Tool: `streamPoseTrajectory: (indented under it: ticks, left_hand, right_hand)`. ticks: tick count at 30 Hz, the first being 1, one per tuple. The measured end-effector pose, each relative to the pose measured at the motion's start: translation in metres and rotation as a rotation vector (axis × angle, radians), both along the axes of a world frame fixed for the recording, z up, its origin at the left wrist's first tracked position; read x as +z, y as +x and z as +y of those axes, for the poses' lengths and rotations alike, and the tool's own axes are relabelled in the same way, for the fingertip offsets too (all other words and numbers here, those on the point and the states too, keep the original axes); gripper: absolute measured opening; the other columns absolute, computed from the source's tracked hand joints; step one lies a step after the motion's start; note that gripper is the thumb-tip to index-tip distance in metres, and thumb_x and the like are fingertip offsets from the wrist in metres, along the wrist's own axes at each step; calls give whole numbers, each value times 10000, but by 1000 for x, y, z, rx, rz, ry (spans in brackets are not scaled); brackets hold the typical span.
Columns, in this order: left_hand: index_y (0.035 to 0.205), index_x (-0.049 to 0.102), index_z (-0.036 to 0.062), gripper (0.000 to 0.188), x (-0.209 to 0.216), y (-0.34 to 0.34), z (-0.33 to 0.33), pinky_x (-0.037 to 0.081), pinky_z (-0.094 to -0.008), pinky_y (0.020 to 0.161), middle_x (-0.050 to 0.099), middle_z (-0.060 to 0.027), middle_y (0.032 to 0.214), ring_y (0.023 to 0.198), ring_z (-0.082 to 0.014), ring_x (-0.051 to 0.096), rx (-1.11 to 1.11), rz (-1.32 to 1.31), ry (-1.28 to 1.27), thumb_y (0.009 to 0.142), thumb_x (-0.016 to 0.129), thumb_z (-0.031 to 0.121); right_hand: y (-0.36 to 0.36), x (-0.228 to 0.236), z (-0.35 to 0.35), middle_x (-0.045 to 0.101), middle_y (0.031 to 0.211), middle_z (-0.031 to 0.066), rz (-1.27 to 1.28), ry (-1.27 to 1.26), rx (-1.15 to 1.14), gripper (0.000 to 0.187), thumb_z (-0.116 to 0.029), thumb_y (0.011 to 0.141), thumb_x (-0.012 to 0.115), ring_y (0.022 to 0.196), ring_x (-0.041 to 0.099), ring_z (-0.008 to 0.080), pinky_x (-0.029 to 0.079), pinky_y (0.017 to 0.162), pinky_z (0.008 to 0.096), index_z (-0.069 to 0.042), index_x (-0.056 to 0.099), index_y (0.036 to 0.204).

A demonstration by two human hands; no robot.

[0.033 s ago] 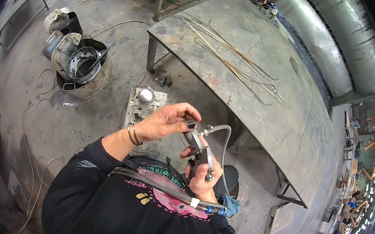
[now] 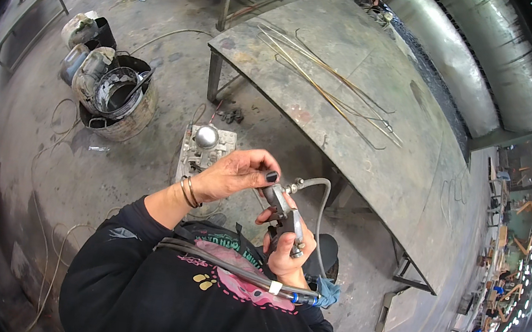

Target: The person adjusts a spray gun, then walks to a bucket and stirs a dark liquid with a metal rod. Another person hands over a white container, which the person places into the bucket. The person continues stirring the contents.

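Observation:
A grey metal spray gun (image 2: 277,201) is held in front of my chest. My right hand (image 2: 291,258) is wrapped round its body and handle from below. My left hand (image 2: 229,178) reaches in from the left, thumb and fingers pinched together at the gun's upper end; whatever sits between those fingertips is hidden. From a metal fitting beside that end, a grey hose (image 2: 322,217) loops to the right and down. Darker hoses (image 2: 225,268) cross my front to a blue connector (image 2: 306,299), with a blue cloth (image 2: 329,292) next to it.
A large metal table (image 2: 326,117) stands ahead to the right, bearing several bent thin rods (image 2: 337,85). Beyond my left hand is a machine with a round metal dome (image 2: 207,136). Stained buckets (image 2: 127,107) stand left, with thin hoses (image 2: 37,169) along the floor.
The hose loop has shifted very slightly to the right, and my left hand sits a touch lower. Both hands stay at the spray gun.

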State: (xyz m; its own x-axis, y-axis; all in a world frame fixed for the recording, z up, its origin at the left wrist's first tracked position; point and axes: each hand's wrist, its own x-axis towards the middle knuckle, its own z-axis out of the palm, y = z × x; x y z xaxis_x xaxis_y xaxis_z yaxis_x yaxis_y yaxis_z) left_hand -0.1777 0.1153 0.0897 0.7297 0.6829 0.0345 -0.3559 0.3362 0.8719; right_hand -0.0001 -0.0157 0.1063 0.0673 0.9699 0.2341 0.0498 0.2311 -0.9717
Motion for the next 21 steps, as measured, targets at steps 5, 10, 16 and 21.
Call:
streamPoseTrajectory:
  ticks: [5,10,16,21]
  left_hand:
    - [1122,689,7,176,-10,3,-5,532,-283,844,710,-22,995,935,-107,651,29,-79,-94,1004,718,135]
    - [1134,704,-1,198,-13,9,-9,556,-289,849,725,-45,1007,916,-129,672,97,-173,-36,999,723,143]
    - [1197,715,-4,262,0,19,-21,564,-301,876,739,-62,1059,983,-141,682,141,-189,-158,1037,679,200]
    - [1239,715,-18,334,3,23,-24,569,-316,875,746,-74,1103,995,-145,680,139,-217,-217,1071,623,256]
  right_hand:
    - [-1,-6,4,708,935,198,-147,163,-70,899,-631,1009,568,636,616,110,398,427,201,140,476,1462]
    - [0,-5,-2,714,974,189,-12,98,-37,813,-533,1014,609,703,649,134,450,530,238,133,483,1464]
    - [-2,4,-7,704,1080,195,-22,-63,-67,740,-342,1000,710,770,666,146,504,562,234,95,424,1524]
    - [-14,-8,-3,663,1218,223,93,92,-90,736,-350,1027,675,994,676,185,581,636,262,88,389,1544]
